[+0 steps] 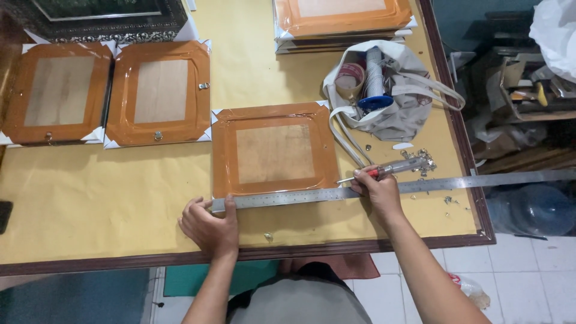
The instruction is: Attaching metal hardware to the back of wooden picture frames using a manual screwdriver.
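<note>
A picture frame [275, 151] lies back-up on the yellow table [90, 198], its back sealed with brown tape and its corners capped in white. A long steel ruler [420, 185] lies across the frame's near edge and juts past the table's right edge. My left hand [209, 226] presses down on the ruler's left end. My right hand [377, 191] rests on the ruler and holds a screwdriver [384, 170] with a clear handle, its tip touching the frame's lower right corner.
Two more taped frames [161, 93] [55, 93] lie at the left, and a stack of frames [342, 21] at the back. A grey cloth bag [393, 93] holds tape rolls. Small metal hangers [423, 161] lie beside the screwdriver. Clutter fills shelves beyond the table's right edge.
</note>
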